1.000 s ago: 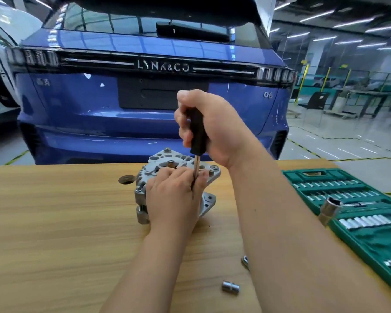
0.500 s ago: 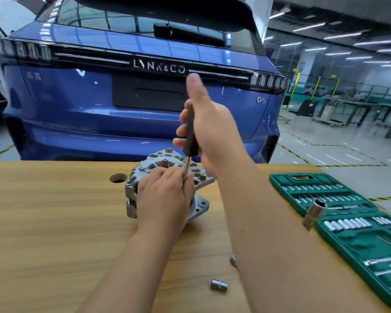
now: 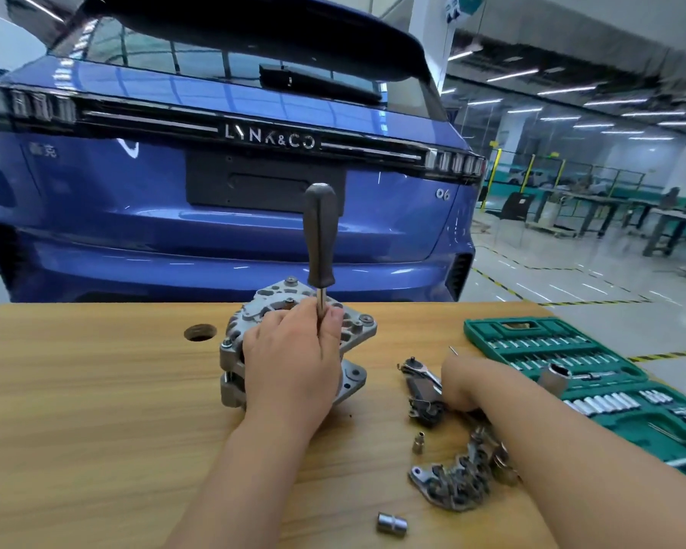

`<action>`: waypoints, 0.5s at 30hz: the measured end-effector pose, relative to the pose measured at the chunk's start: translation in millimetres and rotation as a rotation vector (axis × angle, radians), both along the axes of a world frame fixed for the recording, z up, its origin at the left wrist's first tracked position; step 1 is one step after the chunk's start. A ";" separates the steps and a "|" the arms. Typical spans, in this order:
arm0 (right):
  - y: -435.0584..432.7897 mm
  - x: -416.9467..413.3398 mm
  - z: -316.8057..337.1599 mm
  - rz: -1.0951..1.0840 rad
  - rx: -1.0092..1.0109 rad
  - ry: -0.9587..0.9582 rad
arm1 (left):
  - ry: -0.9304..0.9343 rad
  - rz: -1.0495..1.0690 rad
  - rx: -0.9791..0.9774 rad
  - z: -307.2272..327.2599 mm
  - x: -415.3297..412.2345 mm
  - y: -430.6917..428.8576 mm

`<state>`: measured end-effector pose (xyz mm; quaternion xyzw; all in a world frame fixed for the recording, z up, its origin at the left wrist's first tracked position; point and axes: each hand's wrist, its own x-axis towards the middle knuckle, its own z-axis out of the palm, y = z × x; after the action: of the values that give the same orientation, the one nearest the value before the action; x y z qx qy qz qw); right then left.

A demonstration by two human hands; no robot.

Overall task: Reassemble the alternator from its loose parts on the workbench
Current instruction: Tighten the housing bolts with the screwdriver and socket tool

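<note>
The alternator sits at the centre of the frame on the bench, its flat, holed end plate facing up. Your left hand lies over its near side. Thumb and fingers pinch the bare shaft of a screwdriver, which stands upright with its black handle free above and its tip hidden behind your fingers.

Your right hand is down on the bench at centre right, among the loose parts, knuckles towards you. Its fingers are hidden, so I cannot tell whether it holds anything.

The step appears to be fastening the end plate, with a pause to fetch the next piece. The next move likely calls for picking one part from the pile, then seating it on the plate while your left hand steadies the body.

Just left of your right hand lie a ratchet and a dark part. Nearer you are a small bit and a curved part partly under your forearm. A loose socket lies at the bottom centre.

A green socket case lies open at the right, with a large socket standing in it. A round hole in the bench is left of the alternator. A blue car fills the background.

The standing screwdriver could tip if your pinch loosens, and the loose sockets could roll.
</note>
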<state>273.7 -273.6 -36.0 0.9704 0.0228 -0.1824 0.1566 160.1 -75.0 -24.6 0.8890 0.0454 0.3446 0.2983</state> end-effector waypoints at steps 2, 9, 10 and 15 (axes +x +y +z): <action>-1.8 3.7 -0.6 0.005 -0.003 -0.055 | -0.051 -0.075 -0.090 8.3 -3.2 -2.6; 11.2 -21.6 24.0 -0.061 0.682 -0.471 | -0.270 -0.329 -0.403 48.6 -35.8 5.7; 12.6 -34.0 25.9 -0.029 0.905 -0.441 | -0.216 -0.336 -0.394 45.4 -44.0 11.3; 13.2 -107.3 27.2 0.186 1.557 0.032 | 0.147 -0.163 -0.135 -17.8 -90.8 43.3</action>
<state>166.4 -260.4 -8.8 0.7924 0.2276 -0.1138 -0.5544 69.3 -31.7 -42.4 0.8904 0.0180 0.2492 0.3805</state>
